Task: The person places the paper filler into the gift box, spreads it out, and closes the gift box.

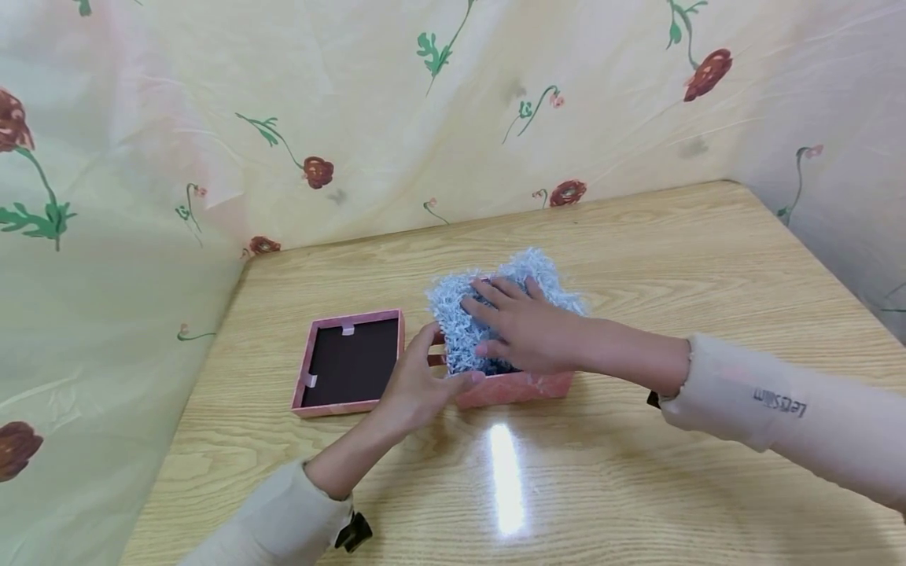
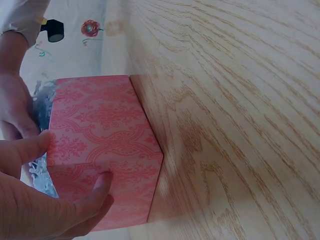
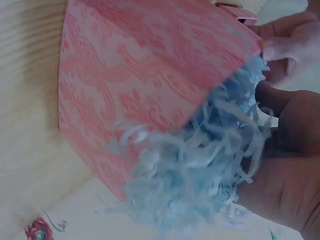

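Observation:
A pink patterned box (image 1: 517, 387) stands on the wooden table, heaped with pale blue shredded paper (image 1: 545, 271). My right hand (image 1: 524, 326) lies flat on the shreds with its fingers spread, pressing them down. My left hand (image 1: 418, 385) grips the box's near left corner, thumb on one side and fingers on the other. The left wrist view shows the box wall (image 2: 105, 135) with my left hand (image 2: 40, 210) against it. In the right wrist view, shredded paper (image 3: 200, 170) spills over the box's edge (image 3: 145, 75) beside my right hand (image 3: 285, 165).
The box's lid (image 1: 350, 362) lies upside down just left of the box, its dark inside facing up. A floral cloth (image 1: 354, 118) walls the table (image 1: 637, 259) at the back and on both sides. Bare wood lies to the right and front.

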The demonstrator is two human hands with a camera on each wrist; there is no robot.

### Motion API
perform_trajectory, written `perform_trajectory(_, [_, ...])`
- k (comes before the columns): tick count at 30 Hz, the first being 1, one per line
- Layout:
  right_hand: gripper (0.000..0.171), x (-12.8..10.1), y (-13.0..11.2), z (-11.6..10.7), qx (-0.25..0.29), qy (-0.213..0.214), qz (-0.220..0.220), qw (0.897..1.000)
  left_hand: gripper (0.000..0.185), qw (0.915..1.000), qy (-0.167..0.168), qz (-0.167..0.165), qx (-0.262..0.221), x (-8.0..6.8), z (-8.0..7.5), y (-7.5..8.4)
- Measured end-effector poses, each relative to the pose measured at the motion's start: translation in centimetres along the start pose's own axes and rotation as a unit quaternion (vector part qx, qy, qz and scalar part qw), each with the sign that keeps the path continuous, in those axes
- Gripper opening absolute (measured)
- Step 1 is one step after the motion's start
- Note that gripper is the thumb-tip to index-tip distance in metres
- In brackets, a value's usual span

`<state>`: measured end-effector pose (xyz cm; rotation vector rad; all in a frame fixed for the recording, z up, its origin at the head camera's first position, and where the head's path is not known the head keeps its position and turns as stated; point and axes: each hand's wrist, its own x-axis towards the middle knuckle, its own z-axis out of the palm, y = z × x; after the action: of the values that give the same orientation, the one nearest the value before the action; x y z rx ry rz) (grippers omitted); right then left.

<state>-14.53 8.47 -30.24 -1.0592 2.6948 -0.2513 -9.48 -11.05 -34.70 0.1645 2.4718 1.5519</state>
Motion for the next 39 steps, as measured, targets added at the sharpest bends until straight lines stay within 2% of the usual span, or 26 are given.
perform_trajectory(6, [0.072,-0.7,0.1,-1.5,-0.013,0.042,0.0,0.999,0.075,0.9999,0.001,-0.01,0.009,0.1,0.0,0.1])
perform_trajectory(11, [0.072,-1.1,0.6,-2.7,-0.018,0.068,0.016,0.997,0.076,1.0,-0.001,-0.004,0.0,0.1,0.0,0.1])
perform_trajectory(16, [0.075,-1.2,1.4,-3.5,-0.023,0.078,0.041,0.996,0.075,1.0,0.0,-0.005,-0.001,0.2,-0.1,0.2])
perform_trajectory(25, [0.079,-0.7,2.8,-2.9,0.011,0.043,0.08,0.996,0.081,0.9996,0.006,-0.025,0.014,0.3,-0.1,0.6])
perform_trajectory(33, [0.08,-0.1,2.6,-1.4,0.032,0.012,0.074,0.997,0.081,0.9997,0.006,-0.022,0.01,0.3,0.0,0.5])
perform_trajectory(39, [0.08,0.4,2.1,-0.4,0.039,0.005,0.06,0.997,0.079,0.9994,0.008,-0.029,0.015,0.3,0.0,0.6])
